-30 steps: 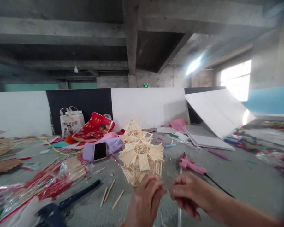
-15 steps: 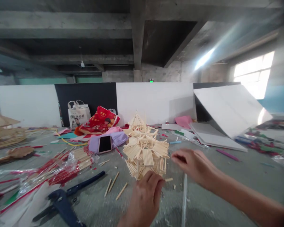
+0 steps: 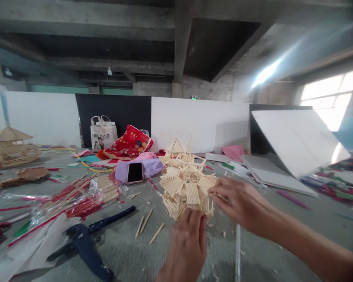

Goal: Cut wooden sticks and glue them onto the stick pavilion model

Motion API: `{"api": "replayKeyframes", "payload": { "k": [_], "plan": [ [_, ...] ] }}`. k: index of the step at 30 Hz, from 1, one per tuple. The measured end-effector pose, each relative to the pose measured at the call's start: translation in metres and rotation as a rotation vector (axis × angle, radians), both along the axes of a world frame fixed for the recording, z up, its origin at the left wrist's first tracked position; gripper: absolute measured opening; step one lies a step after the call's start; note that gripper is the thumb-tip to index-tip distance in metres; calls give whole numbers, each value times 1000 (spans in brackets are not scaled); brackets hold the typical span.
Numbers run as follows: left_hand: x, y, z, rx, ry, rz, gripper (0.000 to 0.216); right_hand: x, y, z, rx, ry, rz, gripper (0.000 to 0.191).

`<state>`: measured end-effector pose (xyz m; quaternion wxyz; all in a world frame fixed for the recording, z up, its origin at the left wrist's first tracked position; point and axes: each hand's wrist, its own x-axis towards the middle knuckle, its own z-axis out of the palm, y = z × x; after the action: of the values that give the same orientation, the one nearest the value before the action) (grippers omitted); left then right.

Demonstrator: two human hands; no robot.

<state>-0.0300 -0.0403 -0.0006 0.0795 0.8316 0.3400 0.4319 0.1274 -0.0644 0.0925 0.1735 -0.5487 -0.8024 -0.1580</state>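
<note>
A model building of pale wooden sticks stands on the grey floor in front of me. My left hand reaches to its near lower edge, fingers closed together against the sticks. My right hand is at the model's right side, fingers curled in a pinch at its edge; whether it holds anything is hidden. Loose wooden sticks lie on the floor left of my left hand.
Dark blue cutters lie at lower left beside red-wrapped stick packs. A phone rests on purple cloth. A red bag, a white tote, white boards and another stick model surround the spot.
My hands were pinched together low in front; the right one rose and went to the model's right side, and the left moved up to its near edge. The camera view shifted left.
</note>
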Motion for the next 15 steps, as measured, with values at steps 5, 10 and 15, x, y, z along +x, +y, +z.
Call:
{"api": "replayKeyframes", "payload": {
  "k": [5,10,15],
  "plan": [
    [1,-3,1,-36,-122,-193,16,-4,-33,-23,-46,-125,97,13],
    [6,-2,7,-583,-437,-325,15,-10,-34,-43,-208,225,-4,20],
    [9,3,7,-885,-593,-405,27,-19,-26,-46,-439,633,-86,26]
  ]
}}
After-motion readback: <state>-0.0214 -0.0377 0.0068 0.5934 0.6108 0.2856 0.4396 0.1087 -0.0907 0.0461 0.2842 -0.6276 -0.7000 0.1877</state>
